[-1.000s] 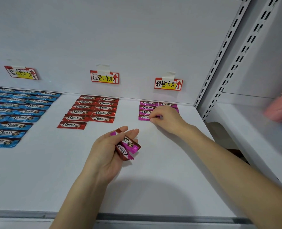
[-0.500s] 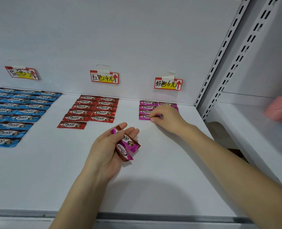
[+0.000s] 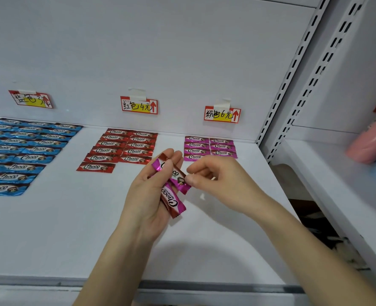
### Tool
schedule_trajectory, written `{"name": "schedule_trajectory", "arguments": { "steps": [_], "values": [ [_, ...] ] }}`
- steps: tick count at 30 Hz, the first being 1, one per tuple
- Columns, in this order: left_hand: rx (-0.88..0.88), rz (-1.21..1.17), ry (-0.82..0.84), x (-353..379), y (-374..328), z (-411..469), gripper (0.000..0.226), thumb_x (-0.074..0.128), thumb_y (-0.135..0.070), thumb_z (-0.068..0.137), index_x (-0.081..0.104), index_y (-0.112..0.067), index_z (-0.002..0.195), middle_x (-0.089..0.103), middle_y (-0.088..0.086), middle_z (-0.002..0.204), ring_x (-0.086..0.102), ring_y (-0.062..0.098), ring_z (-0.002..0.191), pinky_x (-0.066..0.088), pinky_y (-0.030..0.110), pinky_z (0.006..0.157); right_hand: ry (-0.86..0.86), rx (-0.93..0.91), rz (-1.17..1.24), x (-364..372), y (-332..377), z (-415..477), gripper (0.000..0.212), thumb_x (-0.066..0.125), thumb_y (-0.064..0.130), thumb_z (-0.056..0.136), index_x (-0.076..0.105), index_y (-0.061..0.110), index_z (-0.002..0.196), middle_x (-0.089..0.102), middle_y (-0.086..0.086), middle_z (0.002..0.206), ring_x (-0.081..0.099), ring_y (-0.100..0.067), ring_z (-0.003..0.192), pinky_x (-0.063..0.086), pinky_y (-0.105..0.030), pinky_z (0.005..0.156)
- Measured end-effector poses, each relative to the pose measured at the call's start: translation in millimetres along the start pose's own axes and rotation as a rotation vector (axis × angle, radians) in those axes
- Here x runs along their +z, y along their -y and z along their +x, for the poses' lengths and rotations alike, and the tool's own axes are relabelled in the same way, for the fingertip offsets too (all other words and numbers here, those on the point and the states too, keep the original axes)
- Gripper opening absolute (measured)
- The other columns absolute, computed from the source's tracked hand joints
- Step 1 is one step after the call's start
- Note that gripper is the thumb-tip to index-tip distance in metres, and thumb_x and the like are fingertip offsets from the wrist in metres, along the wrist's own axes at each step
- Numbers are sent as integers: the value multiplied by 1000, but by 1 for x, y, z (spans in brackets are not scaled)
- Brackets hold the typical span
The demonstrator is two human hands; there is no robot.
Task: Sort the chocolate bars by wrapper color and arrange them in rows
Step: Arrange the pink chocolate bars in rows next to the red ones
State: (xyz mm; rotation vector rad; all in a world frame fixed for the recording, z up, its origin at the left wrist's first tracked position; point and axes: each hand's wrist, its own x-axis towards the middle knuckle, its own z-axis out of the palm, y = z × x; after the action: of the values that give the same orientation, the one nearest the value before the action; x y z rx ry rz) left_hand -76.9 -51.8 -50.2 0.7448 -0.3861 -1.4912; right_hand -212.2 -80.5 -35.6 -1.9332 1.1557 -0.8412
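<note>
On left hand (image 3: 146, 196): glossy pink Choco bars (image 3: 173, 200), right hand (image 3: 219, 180) pinching one.

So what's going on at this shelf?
A person is sorting chocolate bars by wrapper colour. Blue bars, red bars and pink rows lie on the shelf under price tags. The left hand holds a few loose bars; the right hand pinches the end of a pink bar among them, probably bound for the pink rows.

Shop: white shelf (image 3: 50, 228) w/ slotted uprights (image 3: 289, 74), handwritten price tags (image 3: 139, 105).
</note>
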Motion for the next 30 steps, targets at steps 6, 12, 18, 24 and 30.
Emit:
{"name": "schedule_trajectory", "arguments": {
  "steps": [6, 12, 18, 24, 30],
  "values": [
    [36, 163, -48, -5, 0, -9, 17, 55, -12, 87, 67, -8, 99, 74, 11, 93, 72, 23, 85, 59, 31, 72, 18, -21, -20, -11, -3, -10, 22, 61, 7, 85, 62, 26, 74, 63, 10, 72, 52, 0, 63, 40, -11, 60],
    [15, 204, -147, -3, 6, -15, 9, 61, -6, 84, 68, -8, 89, 74, 10, 80, 72, 22, 71, 59, 27, 64, -196, -202, -343, -11, -13, -19, 9, 63, 26, 83, 65, 17, 84, 59, 9, 83, 51, -5, 81, 40, -15, 70],
    [-19, 159, -151, 2, 15, -12, 9, 60, -3, 85, 68, -4, 91, 73, 13, 77, 72, 23, 69, 59, 29, 64, -229, -485, -635, -10, -22, -21, 34, 56, 38, 77, 69, 7, 83, 65, -3, 84, 56, -21, 79, 49, -36, 65],
    [-53, 147, -124, 11, 21, -5, 9, 60, -2, 86, 67, -3, 91, 73, 14, 79, 72, 21, 67, 59, 29, 65, -292, -540, -728, -10, -34, -20, 20, 68, 11, 72, 69, 3, 90, 65, -9, 86, 61, -26, 74, 51, -34, 61],
    [-168, 153, -177, 8, 26, 10, 16, 61, -9, 89, 63, -3, 104, 72, 17, 95, 72, 24, 80, 58, 37, 74, -186, -329, -579, -44, -51, 4, 15, 68, 8, 77, 71, 6, 92, 69, -6, 93, 61, -24, 86, 47, -30, 79]
  ]
}}
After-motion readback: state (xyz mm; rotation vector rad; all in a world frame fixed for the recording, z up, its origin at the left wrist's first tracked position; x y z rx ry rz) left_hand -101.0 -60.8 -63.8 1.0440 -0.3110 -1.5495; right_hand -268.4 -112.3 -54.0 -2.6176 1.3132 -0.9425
